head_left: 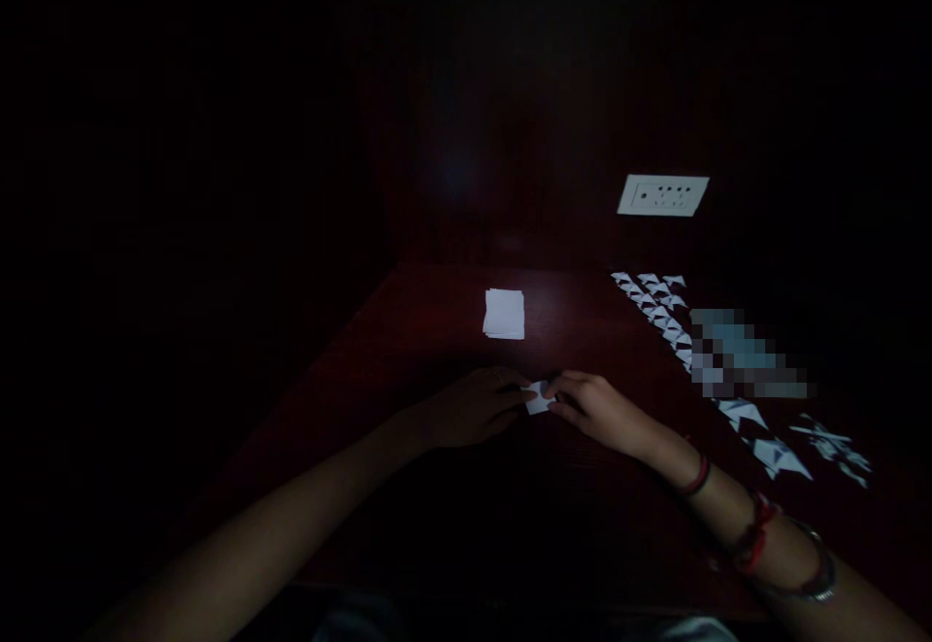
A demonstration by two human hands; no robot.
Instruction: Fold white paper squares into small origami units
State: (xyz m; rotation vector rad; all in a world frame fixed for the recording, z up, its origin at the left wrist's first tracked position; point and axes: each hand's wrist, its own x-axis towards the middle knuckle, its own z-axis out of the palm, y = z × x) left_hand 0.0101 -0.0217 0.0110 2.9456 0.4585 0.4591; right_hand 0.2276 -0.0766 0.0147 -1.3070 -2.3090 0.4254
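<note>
The scene is very dark. My left hand (477, 404) and my right hand (593, 411) meet over a small white piece of paper (539, 397) lying on the dark red table (408, 331). Both hands pinch the paper with curled fingers, one from each side. A small stack of white square sheets (504, 314) lies a little beyond the hands. My right wrist wears red and metal bracelets.
Several folded white paper pieces (659, 307) lie in a row at the right, with more (782, 453) nearer the front right. A blurred patch covers something beside them. A white wall socket (662, 195) sits on the dark back wall.
</note>
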